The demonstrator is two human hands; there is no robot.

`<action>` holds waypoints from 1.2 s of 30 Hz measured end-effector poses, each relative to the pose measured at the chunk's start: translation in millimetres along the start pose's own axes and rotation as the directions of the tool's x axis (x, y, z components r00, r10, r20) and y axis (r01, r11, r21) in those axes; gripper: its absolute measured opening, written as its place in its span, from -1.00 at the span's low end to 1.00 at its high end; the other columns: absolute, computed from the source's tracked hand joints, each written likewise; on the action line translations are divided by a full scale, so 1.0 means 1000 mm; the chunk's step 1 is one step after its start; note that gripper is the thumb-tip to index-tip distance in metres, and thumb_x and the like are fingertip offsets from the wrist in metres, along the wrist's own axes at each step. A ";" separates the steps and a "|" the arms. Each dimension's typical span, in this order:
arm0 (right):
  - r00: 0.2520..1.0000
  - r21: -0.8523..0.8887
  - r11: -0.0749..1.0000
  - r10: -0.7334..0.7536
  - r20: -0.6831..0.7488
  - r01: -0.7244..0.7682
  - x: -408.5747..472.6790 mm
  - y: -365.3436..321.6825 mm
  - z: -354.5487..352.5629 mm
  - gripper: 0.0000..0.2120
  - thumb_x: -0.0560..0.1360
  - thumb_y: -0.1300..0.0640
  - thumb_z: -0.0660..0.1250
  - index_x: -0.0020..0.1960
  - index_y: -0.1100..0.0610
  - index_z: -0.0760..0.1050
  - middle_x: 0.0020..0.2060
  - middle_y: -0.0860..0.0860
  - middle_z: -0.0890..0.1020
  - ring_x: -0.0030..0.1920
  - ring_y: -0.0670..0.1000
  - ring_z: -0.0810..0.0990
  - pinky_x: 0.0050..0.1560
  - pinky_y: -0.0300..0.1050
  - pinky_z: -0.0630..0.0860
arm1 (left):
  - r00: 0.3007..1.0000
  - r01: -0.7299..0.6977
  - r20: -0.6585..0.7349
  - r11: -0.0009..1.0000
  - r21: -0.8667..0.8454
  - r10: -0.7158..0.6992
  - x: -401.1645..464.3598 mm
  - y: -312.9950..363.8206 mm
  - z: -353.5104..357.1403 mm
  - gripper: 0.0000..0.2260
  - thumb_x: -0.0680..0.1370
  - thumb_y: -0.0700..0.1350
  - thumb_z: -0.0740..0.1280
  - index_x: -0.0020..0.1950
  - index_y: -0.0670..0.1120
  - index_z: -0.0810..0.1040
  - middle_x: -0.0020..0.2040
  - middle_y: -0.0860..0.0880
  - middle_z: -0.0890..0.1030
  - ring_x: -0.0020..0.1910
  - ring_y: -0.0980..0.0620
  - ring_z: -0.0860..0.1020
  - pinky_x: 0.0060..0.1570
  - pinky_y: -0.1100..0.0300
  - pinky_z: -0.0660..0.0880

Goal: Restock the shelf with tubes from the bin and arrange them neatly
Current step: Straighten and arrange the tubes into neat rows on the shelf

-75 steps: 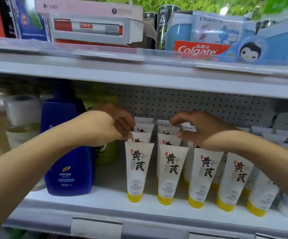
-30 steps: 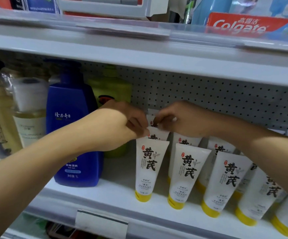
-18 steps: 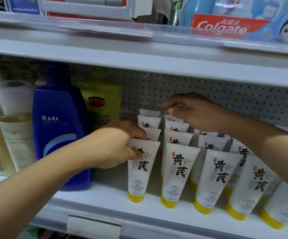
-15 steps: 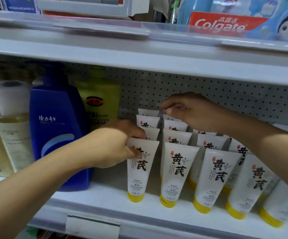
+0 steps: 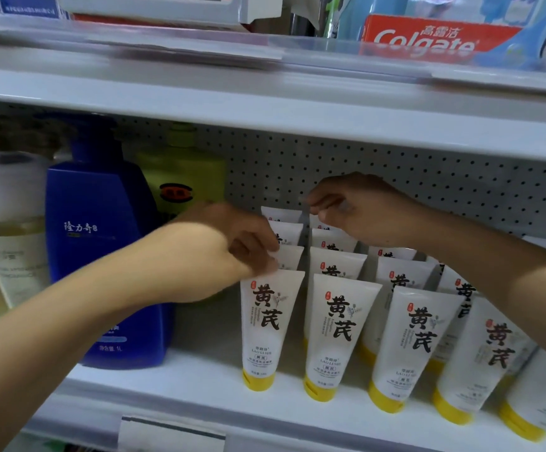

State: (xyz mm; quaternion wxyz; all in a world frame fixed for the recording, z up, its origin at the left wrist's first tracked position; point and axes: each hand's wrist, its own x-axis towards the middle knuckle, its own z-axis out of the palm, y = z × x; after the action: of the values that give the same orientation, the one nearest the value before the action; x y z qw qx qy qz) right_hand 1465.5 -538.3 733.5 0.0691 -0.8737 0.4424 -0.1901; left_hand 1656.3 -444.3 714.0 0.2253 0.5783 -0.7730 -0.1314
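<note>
The left hand (image 5: 232, 252) pinches the crimped top of a tube in the leftmost row, behind the front tube (image 5: 266, 327), while the right hand (image 5: 359, 208) closes its fingertips on the rearmost tube of the second row. White, yellow-capped tubes stand cap-down in rows on the white shelf (image 5: 200, 383), just right of a blue bottle (image 5: 102, 256).

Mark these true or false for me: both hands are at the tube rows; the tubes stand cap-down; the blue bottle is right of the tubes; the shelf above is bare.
1. Both hands are at the tube rows. True: the left hand touches the leftmost row, the right hand the back of the next.
2. The tubes stand cap-down. True.
3. The blue bottle is right of the tubes. False: left.
4. The shelf above is bare. False: a Colgate box sits there.
</note>
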 end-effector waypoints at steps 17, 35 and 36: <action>0.948 -0.199 0.977 -0.012 0.317 0.079 0.044 -0.011 0.028 -0.77 0.51 0.11 0.32 0.14 0.12 0.57 -0.02 -0.03 0.63 -0.11 -0.08 0.56 -0.06 -0.23 0.45 | 0.973 0.094 -0.220 0.989 0.113 -0.067 0.011 -0.010 -0.009 -0.78 0.57 -0.17 0.24 0.14 0.07 0.54 0.03 0.14 0.61 -0.01 0.20 0.55 -0.05 0.42 0.38; 0.995 -0.113 0.993 -0.014 0.095 0.025 0.075 0.009 0.001 -0.75 0.55 0.27 0.20 -0.07 -0.05 0.53 0.25 0.02 0.53 0.27 0.02 0.46 0.27 -0.20 0.33 | 0.970 0.027 -0.245 0.994 0.105 -0.001 0.020 -0.011 -0.008 -0.80 0.55 -0.19 0.25 0.06 0.06 0.58 -0.06 0.15 0.63 -0.05 0.21 0.58 -0.01 0.38 0.46; 0.990 -0.151 0.988 -0.005 0.140 0.027 0.077 0.010 0.004 -0.77 0.56 0.26 0.18 0.03 0.02 0.56 0.26 0.02 0.52 0.27 0.02 0.45 0.23 -0.24 0.31 | 0.970 0.027 -0.244 0.994 0.104 0.000 0.020 -0.012 -0.007 -0.80 0.56 -0.19 0.25 0.06 0.07 0.58 -0.07 0.16 0.62 -0.06 0.21 0.58 -0.03 0.41 0.46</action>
State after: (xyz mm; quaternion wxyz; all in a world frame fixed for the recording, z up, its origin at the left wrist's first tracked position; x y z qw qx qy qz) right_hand 1501.1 -606.1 747.4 0.0313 -0.8911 0.4427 -0.0946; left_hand 1665.1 -466.2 718.9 0.2865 0.6066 -0.7413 -0.0194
